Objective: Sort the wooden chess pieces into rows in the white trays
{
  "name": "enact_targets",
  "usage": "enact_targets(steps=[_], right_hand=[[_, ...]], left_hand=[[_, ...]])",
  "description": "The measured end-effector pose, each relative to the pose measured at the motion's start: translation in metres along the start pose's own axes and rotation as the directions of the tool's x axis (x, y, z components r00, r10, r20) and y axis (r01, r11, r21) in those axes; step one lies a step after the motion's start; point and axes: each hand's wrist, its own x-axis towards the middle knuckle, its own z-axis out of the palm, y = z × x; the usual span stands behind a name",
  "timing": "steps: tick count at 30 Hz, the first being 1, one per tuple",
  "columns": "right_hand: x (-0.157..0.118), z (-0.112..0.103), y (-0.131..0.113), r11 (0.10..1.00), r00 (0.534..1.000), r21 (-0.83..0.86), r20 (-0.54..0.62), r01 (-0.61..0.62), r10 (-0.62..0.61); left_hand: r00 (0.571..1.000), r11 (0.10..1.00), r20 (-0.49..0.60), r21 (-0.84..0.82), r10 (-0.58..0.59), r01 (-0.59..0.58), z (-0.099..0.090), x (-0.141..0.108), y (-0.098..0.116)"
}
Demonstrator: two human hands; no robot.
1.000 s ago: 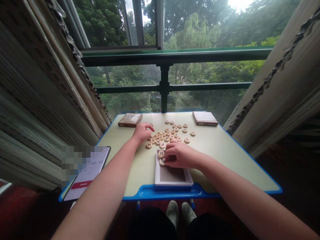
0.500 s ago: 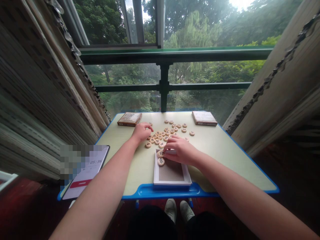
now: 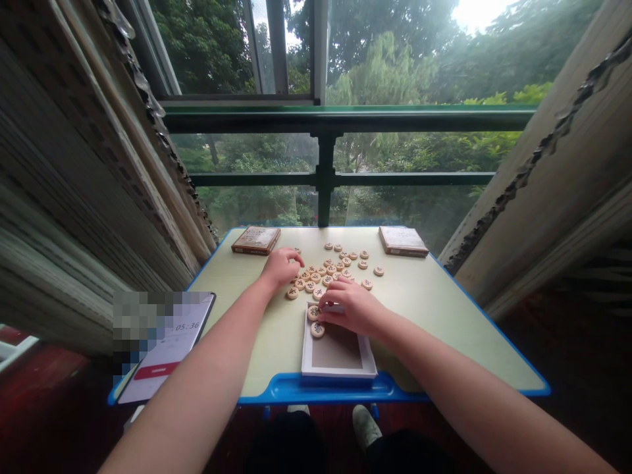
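Several round wooden pieces with dark characters (image 3: 309,287) lie loosely on the pale table (image 3: 419,329). Near the front edge is a white open box (image 3: 340,373) with two pieces in its far left corner, one piece (image 3: 317,330) just in front of the other (image 3: 313,312). My right hand (image 3: 348,303) is over the box's far part, its fingers pinched beside the farther piece; whether they grip it is hard to see. My left hand (image 3: 282,266) hovers at the left edge of the loose pieces, its fingers curled, and anything in them is hidden.
One flat box (image 3: 256,239) is at the table's back left, another (image 3: 403,241) at the back right. A phone or tablet (image 3: 172,349) lies at the left edge. Blue trim and a tray groove (image 3: 281,390) line the front. Beyond stand a green railing and curtains.
The view has tilted slightly, so the table appears lower. My right hand has stayed by the farther piece in the box. My left hand has barely moved.
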Motion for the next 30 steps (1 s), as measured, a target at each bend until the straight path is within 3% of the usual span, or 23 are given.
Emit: enact_targets(steps=[7, 10, 13, 16, 19, 24, 30], right_hand=[[0.001, -0.001, -0.001, 1.000, 0.999, 0.014, 0.027, -0.028, 0.028], [0.001, 0.001, 0.000, 0.998, 0.998, 0.016, 0.015, -0.068, 0.068], [0.001, 0.003, 0.000, 0.995, 0.995, 0.026, -0.008, -0.094, 0.095], [0.001, 0.003, 0.000, 0.994, 0.994, 0.025, -0.017, -0.108, 0.108], [0.001, 0.004, 0.002, 0.994, 0.994, 0.023, -0.017, -0.106, 0.107], [0.001, 0.001, 0.004, 0.998, 0.998, 0.026, -0.011, -0.062, 0.063], [-0.002, -0.008, -0.009, 0.997, 0.991, 0.060, 0.115, 0.056, -0.062]], left_hand=[[0.999, 0.999, 0.037, 0.037, 0.020, -0.021, 0.000, -0.001, 0.004], [0.986, 0.997, 0.158, 0.062, 0.042, -0.053, -0.009, -0.002, 0.013], [0.905, 0.994, 0.414, 0.011, 0.098, -0.112, -0.026, -0.006, 0.029], [0.775, 0.991, 0.618, -0.108, 0.132, -0.083, -0.041, -0.013, 0.045], [0.688, 0.995, 0.719, -0.073, 0.100, -0.068, -0.045, -0.019, 0.053], [0.631, 0.994, 0.773, 0.010, 0.059, -0.106, -0.037, -0.019, 0.051], [0.606, 0.995, 0.795, 0.023, 0.039, -0.095, -0.038, -0.018, 0.050]])
